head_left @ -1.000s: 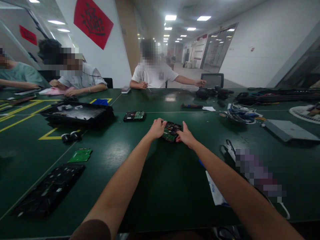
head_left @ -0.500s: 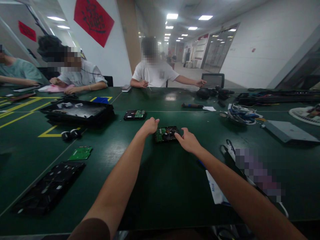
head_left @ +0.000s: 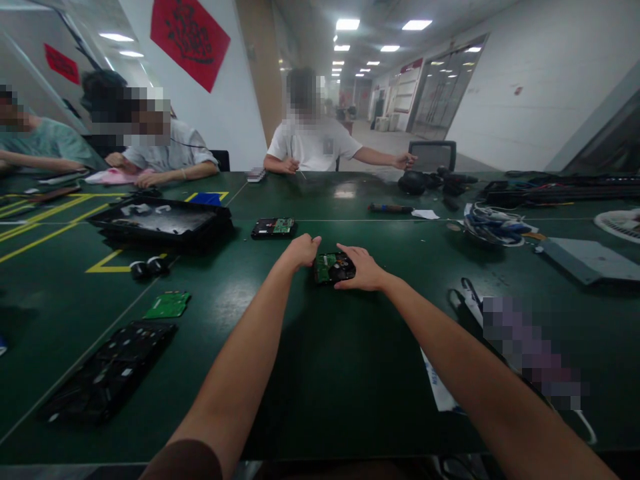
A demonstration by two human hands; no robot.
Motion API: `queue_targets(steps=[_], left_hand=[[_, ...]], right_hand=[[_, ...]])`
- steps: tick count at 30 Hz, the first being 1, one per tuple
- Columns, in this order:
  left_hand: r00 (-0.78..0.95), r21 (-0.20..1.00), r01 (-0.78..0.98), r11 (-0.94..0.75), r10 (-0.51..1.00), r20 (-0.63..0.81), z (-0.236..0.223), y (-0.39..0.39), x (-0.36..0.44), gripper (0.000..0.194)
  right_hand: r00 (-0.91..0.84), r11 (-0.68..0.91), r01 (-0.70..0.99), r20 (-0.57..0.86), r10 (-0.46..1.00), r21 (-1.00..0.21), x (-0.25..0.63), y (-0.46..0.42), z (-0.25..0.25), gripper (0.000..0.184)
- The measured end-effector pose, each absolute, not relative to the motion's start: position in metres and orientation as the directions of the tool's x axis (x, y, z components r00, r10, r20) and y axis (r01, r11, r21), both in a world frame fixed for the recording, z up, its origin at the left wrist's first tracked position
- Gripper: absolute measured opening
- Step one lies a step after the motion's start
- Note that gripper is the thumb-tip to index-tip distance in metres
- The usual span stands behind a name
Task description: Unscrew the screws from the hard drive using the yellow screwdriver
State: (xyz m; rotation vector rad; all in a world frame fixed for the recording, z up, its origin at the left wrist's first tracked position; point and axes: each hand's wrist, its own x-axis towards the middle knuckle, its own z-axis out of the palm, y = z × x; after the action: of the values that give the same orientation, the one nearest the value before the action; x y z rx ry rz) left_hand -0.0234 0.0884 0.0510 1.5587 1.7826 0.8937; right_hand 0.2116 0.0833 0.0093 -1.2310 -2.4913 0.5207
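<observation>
Centrally, I see my right hand (head_left: pixel 367 271) grasping the hard drive (head_left: pixel 328 268) by its right end; whether my curled left hand (head_left: pixel 301 252) grips too, I can't tell.

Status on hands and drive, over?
Left hand at left end of drive; right hand spans right end. Green board faces up. No obstruction visible; second drive beyond left hand.

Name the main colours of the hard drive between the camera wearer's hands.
Black and green; the hard drive shows best in the head view.
</observation>
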Motion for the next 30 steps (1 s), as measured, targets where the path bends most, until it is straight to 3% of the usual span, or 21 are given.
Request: queue_targets(steps=[4, 8, 12, 15, 19, 23, 30], left_hand=[[-0.071, 0.786, 0.609, 0.105, 0.994, -0.078, 0.049, 0.088, -0.016, 0.039], [0.029, 0.8, 0.6, 0.03, 0.998, -0.059, 0.063, 0.08, -0.013, 0.04], [0.027, 0.763, 0.627, -0.159, 0.983, 0.182, 0.094, 0.066, -0.016, 0.034], [-0.027, 0.82, 0.527, -0.221, 0.961, 0.276, 0.113, 0.059, -0.017, 0.031], [-0.032, 0.852, 0.441, -0.281, 0.944, 0.328, 0.119, 0.057, -0.016, 0.023], [-0.014, 0.838, 0.477, -0.265, 0.951, 0.309, 0.112, 0.059, -0.014, 0.017], [0.08, 0.802, 0.489, -0.345, 0.933, 0.352, 0.111, 0.056, -0.007, 0.025]], right_hand=[[-0.549, 0.55, 0.733, 0.13, 0.826, -0.4, 0.221, 0.068, 0.011, 0.109], [-0.49, 0.51, 0.794, 0.147, 0.859, -0.332, 0.231, 0.048, 0.011, 0.091], [-0.491, 0.513, 0.81, 0.15, 0.858, -0.283, 0.236, 0.036, 0.011, 0.08], [-0.496, 0.521, 0.812, 0.157, 0.854, -0.265, 0.236, 0.033, 0.01, 0.073], [-0.501, 0.527, 0.81, 0.162, 0.85, -0.259, 0.235, 0.031, 0.011, 0.069], [-0.53, 0.561, 0.791, 0.185, 0.828, -0.242, 0.233, 0.029, 0.012, 0.067], [-0.538, 0.565, 0.785, 0.173, 0.825, -0.254, 0.231, 0.028, 0.015, 0.073]])
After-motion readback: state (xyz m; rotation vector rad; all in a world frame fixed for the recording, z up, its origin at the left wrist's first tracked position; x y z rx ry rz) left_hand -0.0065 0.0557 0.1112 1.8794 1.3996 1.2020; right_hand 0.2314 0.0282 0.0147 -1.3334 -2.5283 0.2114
